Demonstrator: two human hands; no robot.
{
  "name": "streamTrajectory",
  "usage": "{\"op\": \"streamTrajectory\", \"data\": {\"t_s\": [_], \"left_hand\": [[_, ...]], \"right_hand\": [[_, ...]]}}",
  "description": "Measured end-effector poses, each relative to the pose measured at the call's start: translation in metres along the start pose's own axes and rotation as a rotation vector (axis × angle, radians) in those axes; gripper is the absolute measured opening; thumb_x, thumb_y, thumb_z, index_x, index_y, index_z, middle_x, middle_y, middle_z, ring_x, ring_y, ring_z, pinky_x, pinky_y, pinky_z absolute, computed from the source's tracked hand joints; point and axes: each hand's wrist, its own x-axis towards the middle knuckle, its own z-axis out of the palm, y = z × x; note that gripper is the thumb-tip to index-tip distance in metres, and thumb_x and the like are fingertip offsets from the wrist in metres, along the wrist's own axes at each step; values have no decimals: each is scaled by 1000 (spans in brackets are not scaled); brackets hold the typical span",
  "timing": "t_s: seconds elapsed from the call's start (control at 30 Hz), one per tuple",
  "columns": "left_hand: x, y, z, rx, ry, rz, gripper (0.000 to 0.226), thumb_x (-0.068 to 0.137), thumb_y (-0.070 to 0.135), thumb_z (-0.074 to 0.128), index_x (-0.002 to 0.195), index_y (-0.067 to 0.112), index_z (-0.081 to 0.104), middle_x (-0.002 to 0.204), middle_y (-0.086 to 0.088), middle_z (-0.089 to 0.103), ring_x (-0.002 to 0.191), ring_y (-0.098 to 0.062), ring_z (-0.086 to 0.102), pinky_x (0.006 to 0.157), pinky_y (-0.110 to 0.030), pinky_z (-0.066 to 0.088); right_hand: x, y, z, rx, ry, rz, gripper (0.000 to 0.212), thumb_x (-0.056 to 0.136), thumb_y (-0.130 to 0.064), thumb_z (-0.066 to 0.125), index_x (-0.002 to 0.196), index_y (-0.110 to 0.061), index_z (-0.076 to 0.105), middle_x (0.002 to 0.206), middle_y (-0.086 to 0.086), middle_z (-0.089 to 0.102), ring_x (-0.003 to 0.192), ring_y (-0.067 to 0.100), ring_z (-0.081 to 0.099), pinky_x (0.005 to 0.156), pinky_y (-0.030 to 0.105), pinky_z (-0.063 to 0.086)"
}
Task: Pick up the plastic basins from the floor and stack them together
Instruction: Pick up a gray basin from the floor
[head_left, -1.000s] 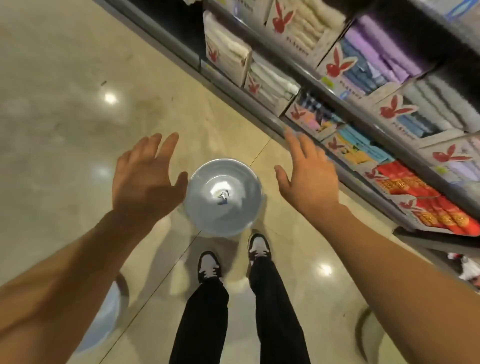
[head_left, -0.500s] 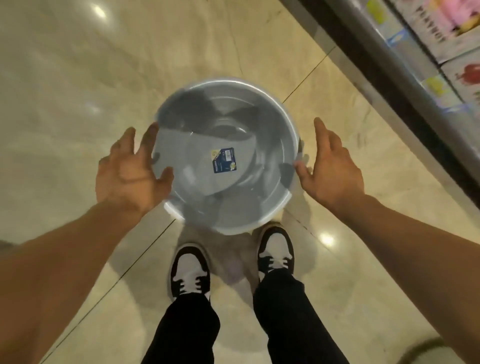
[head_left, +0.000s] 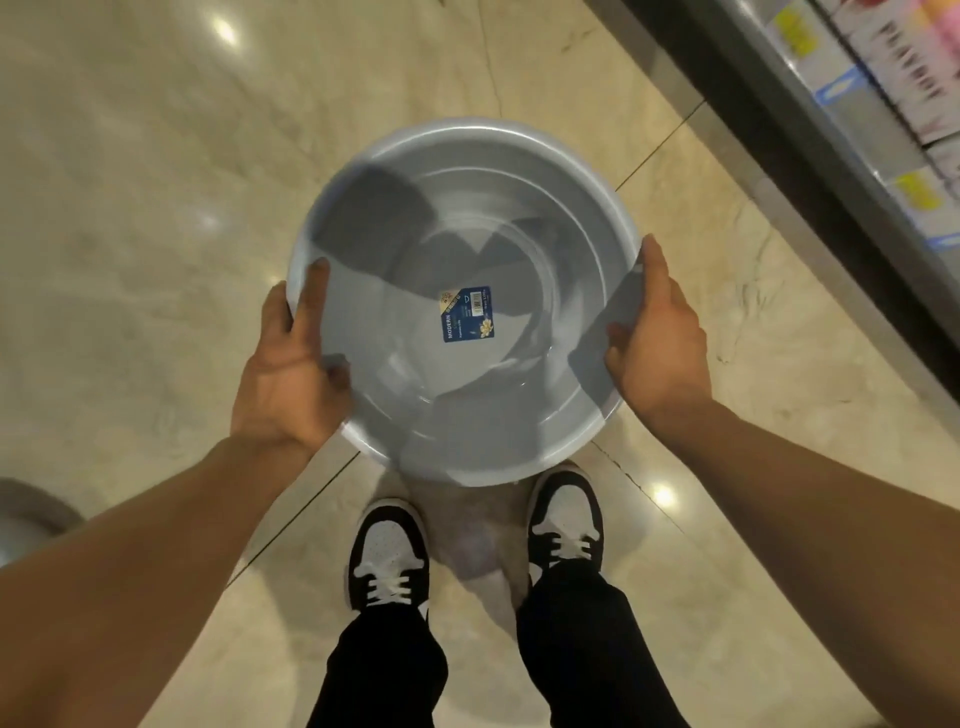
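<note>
A round grey-blue plastic basin (head_left: 524, 426) with a blue label inside sits just in front of my feet. My left hand (head_left: 291, 379) grips its left rim, thumb inside the wall and fingers outside. On the opposite rim my right hand (head_left: 660, 348) holds in the same way. Part of a second grey basin (head_left: 26, 514) shows at the left edge, behind my left forearm.
The floor is polished beige tile (head_left: 156, 208) with bright light reflections. A shop shelf (head_left: 841, 135) with price tags and packaged goods runs along the upper right. My two black-and-white shoes (head_left: 389, 556) stand directly below the basin.
My head has dropped closer to the basin. Both hands, open beside the rim before, have closed onto its left and right rim.
</note>
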Motion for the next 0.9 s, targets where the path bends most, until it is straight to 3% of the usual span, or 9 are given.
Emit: {"op": "streamTrajectory", "data": {"t_s": [0.1,0.23,0.4,0.5,0.6,0.67,0.73,0.8,0.9], "left_hand": [[-6,11,-39,-73,43,24,91,84,11,61,154,40,12,145,-7,33,92,-34,56,80,-41,51],[-19,33,-113,-188,145,13,98,81,6,62,154,43,8,141,-1,39,93,-15,50,80,-33,44],[-52,46,-225,-296,244,-15,98,76,6,69,155,29,16,143,-6,52,122,-32,55,96,-45,50],[-84,48,-294,-364,309,17,90,72,8,73,148,33,30,125,4,62,106,-25,63,84,-40,54],[-133,48,-370,-306,390,-14,98,67,6,77,150,26,29,122,-4,61,102,-32,60,79,-34,47],[-181,48,-432,-345,409,-110,98,63,6,74,146,34,30,117,3,58,98,-24,55,76,-31,44],[-238,46,-499,-383,451,-183,90,59,7,71,134,41,36,104,9,58,86,-17,56,66,-25,43],[-303,45,-558,-406,500,-209,85,56,8,70,130,39,40,96,6,61,80,-13,60,61,-27,48],[-405,44,-632,-434,627,-326,77,52,22,66,126,31,45,91,9,59,76,-3,58,54,-21,40]], "right_hand": [[-8,-23,-40,32,11,-34,88,89,-4,59,155,-28,8,141,9,45,109,32,56,80,33,42],[-25,-70,-111,133,107,-158,79,87,-9,66,152,-25,25,147,2,43,127,22,46,104,32,39],[-53,-148,-198,171,179,-302,68,85,-12,68,145,-26,40,138,1,52,120,20,52,100,44,46],[-75,-201,-239,141,179,-390,67,85,-13,68,145,-24,40,134,5,56,117,24,55,98,46,47],[-110,-265,-283,91,159,-474,69,86,-17,68,147,-22,37,137,7,54,121,27,55,100,49,47],[-144,-313,-318,75,138,-558,69,86,-17,69,147,-20,37,136,7,56,119,29,56,100,46,46],[-183,-367,-356,64,100,-670,65,86,-16,69,145,-18,40,130,7,60,115,27,58,96,42,49],[-227,-419,-389,32,76,-816,53,86,-14,67,135,-17,48,114,3,65,102,25,63,78,35,53],[-302,-498,-430,24,52,-1026,35,85,-10,62,118,-14,53,92,0,62,80,26,61,58,29,43]]}}
